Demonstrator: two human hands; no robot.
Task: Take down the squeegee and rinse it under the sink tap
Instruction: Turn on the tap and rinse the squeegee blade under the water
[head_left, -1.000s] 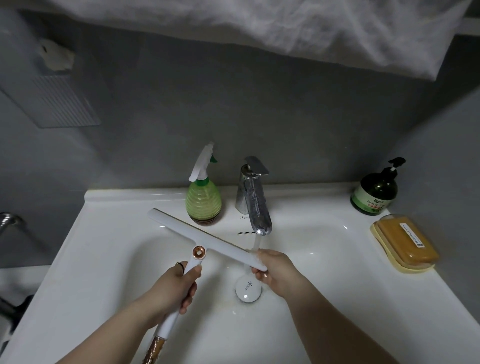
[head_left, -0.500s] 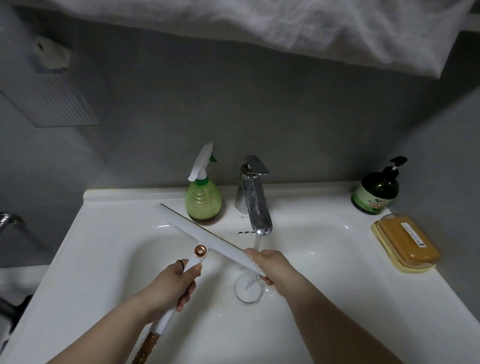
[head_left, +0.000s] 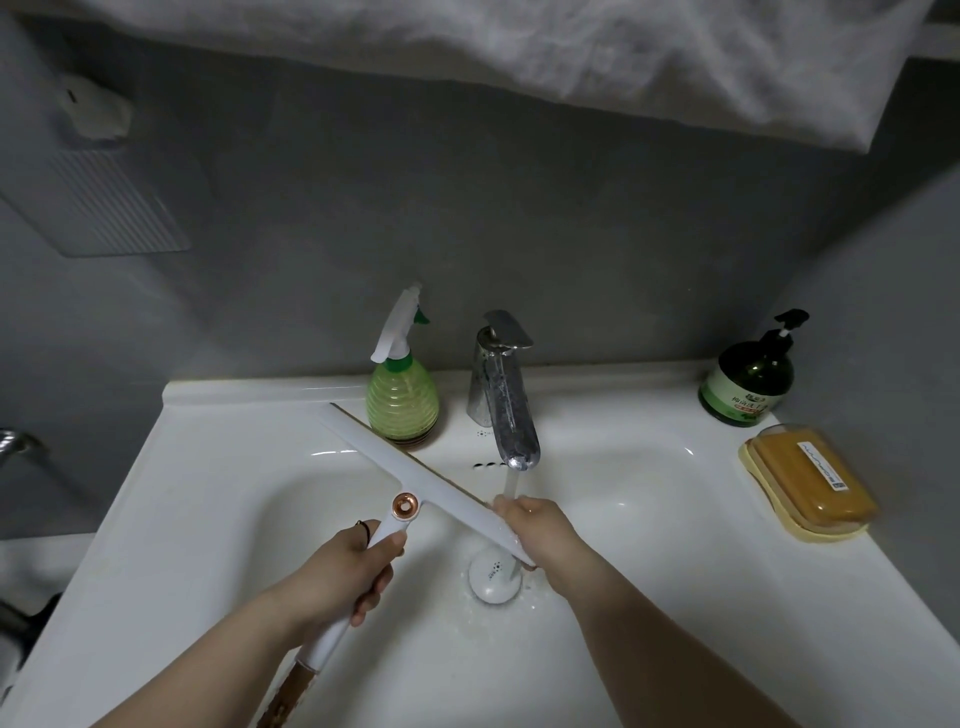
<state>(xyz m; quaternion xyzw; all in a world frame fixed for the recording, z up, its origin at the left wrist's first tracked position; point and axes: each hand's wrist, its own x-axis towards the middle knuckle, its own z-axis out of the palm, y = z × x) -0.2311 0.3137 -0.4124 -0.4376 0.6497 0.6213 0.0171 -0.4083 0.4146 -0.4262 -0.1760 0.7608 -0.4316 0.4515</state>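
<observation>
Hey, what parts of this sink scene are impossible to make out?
- Head view: the squeegee blade's near end, covered by the right hand.
- The handle's lower end, cut off by the bottom edge below the left hand.
- The green pump bottle label, too small to read.

squeegee (head_left: 415, 470) white, copper ring | spray bottle (head_left: 401, 402) ribbed green | soap (head_left: 810, 480) orange | sink (head_left: 675, 597) white
</observation>
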